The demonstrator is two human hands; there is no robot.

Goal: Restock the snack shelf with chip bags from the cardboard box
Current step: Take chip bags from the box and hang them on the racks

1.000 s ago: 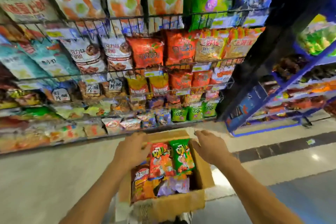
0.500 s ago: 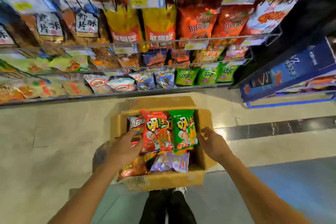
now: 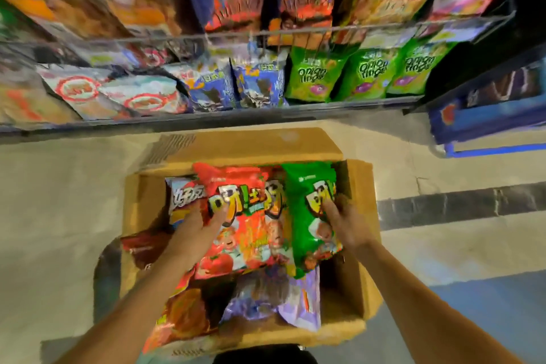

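An open cardboard box (image 3: 136, 207) stands on the floor below me, packed with chip bags. My left hand (image 3: 195, 230) grips the left edge of a red chip bag (image 3: 251, 216) lying on top. My right hand (image 3: 345, 224) has its fingers curled on the right side of a green chip bag (image 3: 307, 204) beside it. Under them lie a purple bag (image 3: 301, 301) and an orange-brown bag (image 3: 183, 313). Just beyond the box, the snack shelf (image 3: 206, 118) holds rows of bags.
The lowest shelf row has green onion-ring bags (image 3: 366, 74) at the right and blue bags (image 3: 257, 83) in the middle. A blue display rack (image 3: 484, 118) stands at the right. Pale tiled floor surrounds the box. The picture is blurred by motion.
My view has dropped toward the box. Both hands moved from the box's rim onto the top bags, the left onto the red one, the right onto the green one.
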